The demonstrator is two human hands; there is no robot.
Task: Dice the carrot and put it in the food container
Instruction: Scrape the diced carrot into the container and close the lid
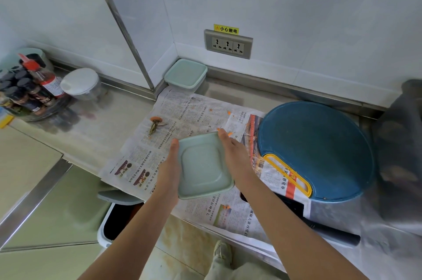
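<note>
Counter: steel worktop (pixel 107 117) spread with newspaper (pixel 182 115).
Food container (pixel 203 165): pale green, lid on, frame centre above the paper; you cannot see any carrot dice.
Hands: your left hand (pixel 170 165) and right hand (pixel 235 156) clasp its opposite edges.
Handling: probably light, stiff, smooth plastic; grip the rims.
Writing: yellow sticker (pixel 226 29), upper centre, reads 小心触电.

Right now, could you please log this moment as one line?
left hand, right hand: hold green lid over newspaper | carrot top: on newspaper
</note>
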